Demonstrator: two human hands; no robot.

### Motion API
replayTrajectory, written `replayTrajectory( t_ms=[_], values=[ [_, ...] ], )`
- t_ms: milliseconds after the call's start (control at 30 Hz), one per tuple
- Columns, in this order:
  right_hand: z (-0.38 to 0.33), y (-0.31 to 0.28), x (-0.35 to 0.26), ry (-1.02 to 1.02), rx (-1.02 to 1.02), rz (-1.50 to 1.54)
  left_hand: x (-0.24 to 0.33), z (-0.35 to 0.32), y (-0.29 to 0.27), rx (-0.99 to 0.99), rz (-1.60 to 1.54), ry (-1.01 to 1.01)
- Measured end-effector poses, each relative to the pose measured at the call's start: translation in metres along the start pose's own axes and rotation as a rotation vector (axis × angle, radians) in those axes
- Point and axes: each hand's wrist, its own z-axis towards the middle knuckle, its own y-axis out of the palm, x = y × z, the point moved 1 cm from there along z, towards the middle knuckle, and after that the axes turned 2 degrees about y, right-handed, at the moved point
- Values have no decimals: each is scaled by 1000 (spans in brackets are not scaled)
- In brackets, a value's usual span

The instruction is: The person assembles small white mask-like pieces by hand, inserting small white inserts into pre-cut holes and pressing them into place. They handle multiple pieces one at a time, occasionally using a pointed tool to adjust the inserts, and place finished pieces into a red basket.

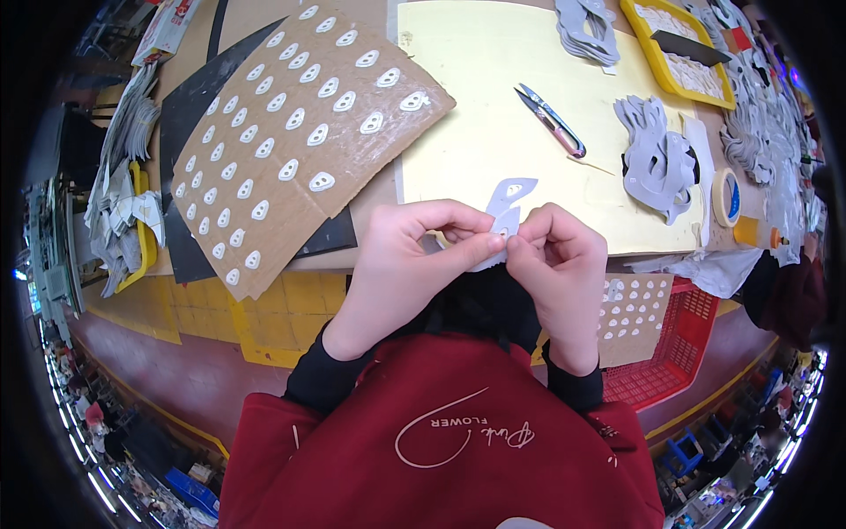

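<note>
At frame centre, the left hand (407, 256) and right hand (557, 260) pinch a grey cut-out piece (506, 212) between thumbs and forefingers, its long axis rising toward upper right.

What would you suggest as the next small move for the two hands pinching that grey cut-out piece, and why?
Probably press the small white oval down onto the grey cut-out piece. The left hand and right hand both pinch the piece at its lower end, thumbs meeting where a white oval shows, and the cardboard sheet beside them carries many more such ovals. Whether the oval is already stuck cannot be told.
</note>
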Motion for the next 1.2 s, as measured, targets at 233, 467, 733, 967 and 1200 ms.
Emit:
replayTrajectory(
  t_ms=[233, 467, 733, 967, 1200],
  values=[
    [14, -5, 0, 14, -79, 179, 8, 7, -4, -67, 8, 36],
    [19, -22, -6, 102, -194, 60, 8, 9, -8, -143, 279, 211],
    [19, -18, -6, 156, -158, -106, 7, 6, -5, -36, 339, 253],
    [14, -11, 0, 72, -71, -174, 3, 5, -2, -19, 365, 237],
    [15, -18, -1, 99, -113, 251, 13, 10, 1, -83, 198, 205]
  ],
)
